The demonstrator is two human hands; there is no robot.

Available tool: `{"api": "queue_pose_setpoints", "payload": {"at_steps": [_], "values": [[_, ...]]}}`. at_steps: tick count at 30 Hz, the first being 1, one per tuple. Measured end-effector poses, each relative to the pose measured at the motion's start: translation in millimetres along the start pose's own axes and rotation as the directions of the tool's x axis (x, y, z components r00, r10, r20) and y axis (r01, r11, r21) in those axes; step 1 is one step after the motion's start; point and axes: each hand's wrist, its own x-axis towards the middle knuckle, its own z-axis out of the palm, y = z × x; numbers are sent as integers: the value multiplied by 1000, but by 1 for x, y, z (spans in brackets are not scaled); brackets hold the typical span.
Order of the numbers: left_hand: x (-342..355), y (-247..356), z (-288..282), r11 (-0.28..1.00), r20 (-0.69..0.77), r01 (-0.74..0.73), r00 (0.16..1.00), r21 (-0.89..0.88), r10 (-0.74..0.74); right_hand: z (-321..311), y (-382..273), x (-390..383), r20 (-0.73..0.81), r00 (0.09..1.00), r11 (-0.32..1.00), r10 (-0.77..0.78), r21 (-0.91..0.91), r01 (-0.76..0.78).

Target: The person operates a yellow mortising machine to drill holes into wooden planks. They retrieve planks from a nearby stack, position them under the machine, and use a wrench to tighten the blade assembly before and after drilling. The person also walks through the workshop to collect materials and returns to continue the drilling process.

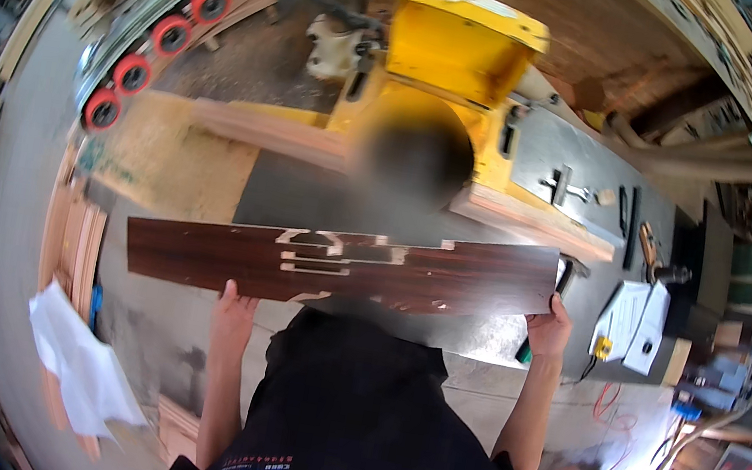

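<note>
A long dark red-brown wood-grain board (478, 276) lies across the view in front of my body, with pale-edged slots and notches around its middle. My left hand (235, 309) grips its near edge, left of centre, thumb on top. At the board's right end, my right hand (549, 327) holds the near corner, also with the thumb on top. The fingers beneath the board are hidden. Beyond it stands a woodworking machine with a yellow hood (466, 38) raised. Wooden fence pieces (535, 223) flank the hood. A blurred round dark shape covers the part between them.
A feeder with red-rimmed wheels (133, 74) stands at the far left by a plywood sheet (177, 154). Tools, including a clamp-like metal piece (563, 186), and an open booklet (633, 320) lie on the right. Wood strips (73, 236) and a white sheet (81, 356) are at the left.
</note>
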Motion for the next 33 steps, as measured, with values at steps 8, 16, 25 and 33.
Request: {"api": "queue_pose_setpoints", "payload": {"at_steps": [8, 16, 25, 33], "values": [[5, 37, 74, 992, 549, 77, 827, 105, -122, -46, -47, -112, -131, 835, 825, -534, 134, 549], [8, 37, 195, 935, 703, 199, 618, 293, -351, 7, -46, -369, -415, 43, 231, -909, -414, 881], [-230, -87, 291, 505, 509, 274, 63, 818, -859, 104, 89, -672, -339, -570, -253, -748, -648, 718], [-411, -236, 238, -29, -43, -48, -331, 998, -943, 125, 155, -821, -51, -648, -563, -760, -445, 696]]}}
